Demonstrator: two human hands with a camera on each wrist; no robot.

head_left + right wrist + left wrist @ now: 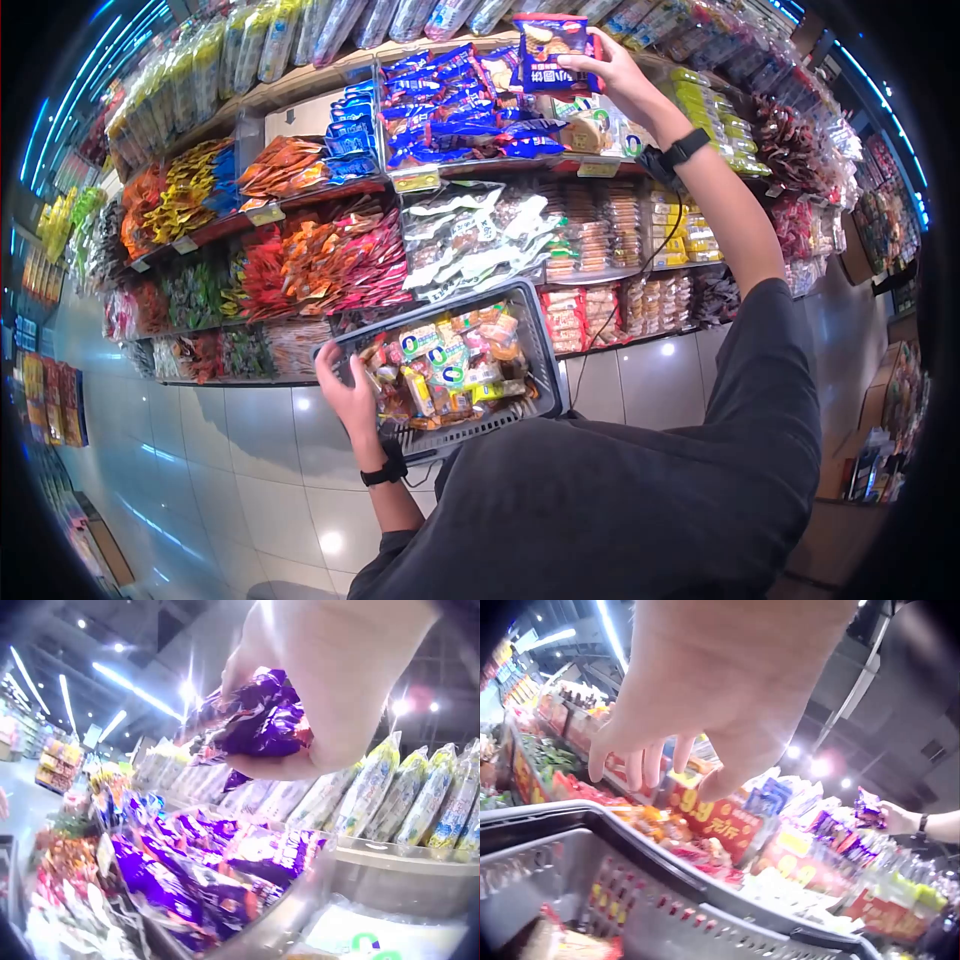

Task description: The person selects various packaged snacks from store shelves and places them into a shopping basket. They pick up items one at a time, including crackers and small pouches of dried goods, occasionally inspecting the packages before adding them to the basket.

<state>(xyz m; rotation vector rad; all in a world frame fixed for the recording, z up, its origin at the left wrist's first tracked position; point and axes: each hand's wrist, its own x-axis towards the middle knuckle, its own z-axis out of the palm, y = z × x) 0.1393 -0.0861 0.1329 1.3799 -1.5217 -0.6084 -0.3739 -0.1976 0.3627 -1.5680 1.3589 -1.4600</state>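
Note:
My right hand (632, 85) holds up a blue snack packet (548, 62) with a red top edge, thumb across its front. In the right wrist view the fingers curl round the crinkled packet (262, 724), above a bin of matching blue packets (161, 874). At the basket's left side is my left hand (348, 395). Its fingers are loosely bent and hold nothing; in the left wrist view the hand (705, 697) shows above the rim. The dark grey shopping basket (547, 345) contains several wrapped snacks (450, 355), some with white-and-green labels.
Tiered shelves hold orange packets (285, 168), white-and-clear bags (475, 235) and yellow packs (685, 225). Long bagged snacks (367, 799) lean in a row behind the blue packets. A thin cable (655, 260) hangs from the right wrist. Tiled floor (240, 440) lies below.

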